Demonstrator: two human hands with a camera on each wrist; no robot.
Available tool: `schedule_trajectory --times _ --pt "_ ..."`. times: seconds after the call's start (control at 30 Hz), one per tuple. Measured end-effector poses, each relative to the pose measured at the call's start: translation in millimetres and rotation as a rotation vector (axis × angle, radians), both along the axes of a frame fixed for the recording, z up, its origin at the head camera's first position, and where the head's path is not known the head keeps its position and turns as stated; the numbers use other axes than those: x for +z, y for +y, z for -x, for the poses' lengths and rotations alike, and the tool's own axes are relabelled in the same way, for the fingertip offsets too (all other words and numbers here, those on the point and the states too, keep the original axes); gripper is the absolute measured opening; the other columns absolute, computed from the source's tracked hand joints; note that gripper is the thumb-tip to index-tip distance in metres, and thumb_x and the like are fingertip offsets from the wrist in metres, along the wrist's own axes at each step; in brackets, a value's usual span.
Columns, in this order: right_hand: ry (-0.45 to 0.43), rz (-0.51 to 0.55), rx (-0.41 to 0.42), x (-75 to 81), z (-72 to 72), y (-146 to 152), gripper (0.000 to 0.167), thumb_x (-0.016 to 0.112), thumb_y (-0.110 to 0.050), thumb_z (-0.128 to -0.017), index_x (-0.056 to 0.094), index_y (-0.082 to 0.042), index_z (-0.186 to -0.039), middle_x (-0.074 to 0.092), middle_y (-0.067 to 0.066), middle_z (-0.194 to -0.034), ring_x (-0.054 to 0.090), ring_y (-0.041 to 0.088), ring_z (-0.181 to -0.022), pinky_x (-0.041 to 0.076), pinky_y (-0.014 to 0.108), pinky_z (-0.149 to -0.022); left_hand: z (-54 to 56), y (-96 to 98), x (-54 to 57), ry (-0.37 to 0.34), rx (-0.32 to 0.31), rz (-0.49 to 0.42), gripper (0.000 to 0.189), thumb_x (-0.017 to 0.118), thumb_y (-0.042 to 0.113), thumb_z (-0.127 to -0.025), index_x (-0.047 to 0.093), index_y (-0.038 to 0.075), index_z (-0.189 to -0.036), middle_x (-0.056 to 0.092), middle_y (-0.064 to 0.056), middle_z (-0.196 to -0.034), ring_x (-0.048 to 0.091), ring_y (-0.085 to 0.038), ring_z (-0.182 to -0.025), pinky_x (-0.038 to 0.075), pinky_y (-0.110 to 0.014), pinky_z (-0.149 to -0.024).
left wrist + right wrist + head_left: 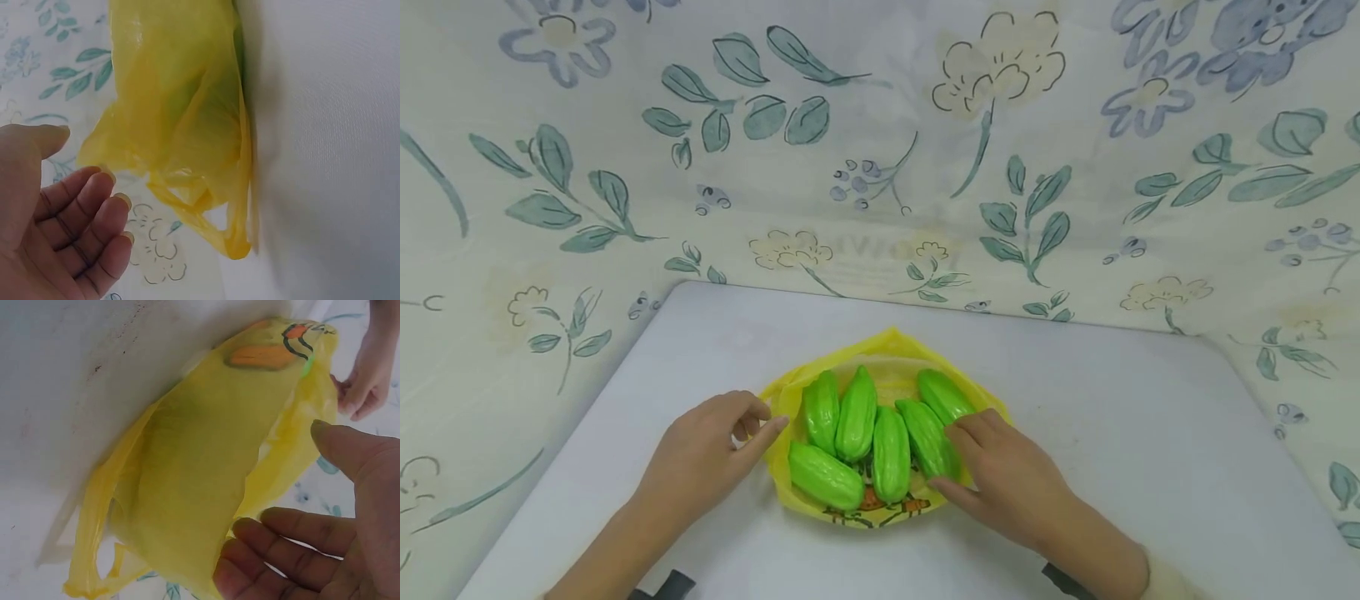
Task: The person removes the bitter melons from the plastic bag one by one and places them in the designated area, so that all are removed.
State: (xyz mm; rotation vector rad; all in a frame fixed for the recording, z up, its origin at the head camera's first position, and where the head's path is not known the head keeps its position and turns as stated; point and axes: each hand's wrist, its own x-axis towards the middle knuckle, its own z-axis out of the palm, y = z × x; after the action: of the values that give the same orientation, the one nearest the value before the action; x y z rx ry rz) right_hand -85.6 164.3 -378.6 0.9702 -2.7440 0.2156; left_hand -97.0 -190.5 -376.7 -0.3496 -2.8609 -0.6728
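An open yellow plastic bag point(887, 340) lies on the table, holding several glossy green vegetables like short, ridged cucumbers point(891, 454). At its left rim is my left hand point(707, 450); the left wrist view shows those fingers loosely bent, with a gap to the bag point(181, 106). My right hand point(1015, 475) is at the right rim, its fingertips overlapping the bag's edge beside the rightmost vegetables. In the right wrist view, the thumb and relaxed fingers of this hand point(325, 531) are spread apart beside the bag point(187, 456), gripping nothing.
The white table point(1150, 467) extends around the bag. Behind it and along both sides hangs a floral cloth point(880, 108). Dark strap ends point(673, 586) show below the left forearm. A looped bag handle point(234, 244) hangs out on the left side.
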Motion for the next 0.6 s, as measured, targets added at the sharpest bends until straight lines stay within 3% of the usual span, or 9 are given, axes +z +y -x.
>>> schedule_trajectory --times 0.37,0.6 --pt "-0.001 -0.040 -0.020 -6.7 0.7 -7.1 0.052 0.081 -0.051 -0.088 0.069 -0.003 -0.107 0.063 0.005 -0.101 0.057 0.019 -0.091 0.055 0.033 -0.071 2.0 7.0 -2.5 0.004 -0.007 -0.015 0.029 0.076 0.042 -0.097 0.063 0.018 -0.087 0.053 0.009 -0.073 0.047 -0.010 -0.066 0.044 -0.029 -0.058" --pt "-0.040 -0.059 -0.049 -10.8 1.7 -10.9 0.056 0.079 -0.053 -0.090 0.065 -0.003 -0.109 0.060 0.006 -0.099 0.056 0.020 -0.089 0.055 0.034 -0.070 4.6 11.3 -4.1 -0.018 -0.013 -0.018 0.021 0.072 0.027 -0.101 0.062 0.018 -0.085 0.051 0.009 -0.070 0.047 -0.011 -0.065 0.043 -0.028 -0.058"
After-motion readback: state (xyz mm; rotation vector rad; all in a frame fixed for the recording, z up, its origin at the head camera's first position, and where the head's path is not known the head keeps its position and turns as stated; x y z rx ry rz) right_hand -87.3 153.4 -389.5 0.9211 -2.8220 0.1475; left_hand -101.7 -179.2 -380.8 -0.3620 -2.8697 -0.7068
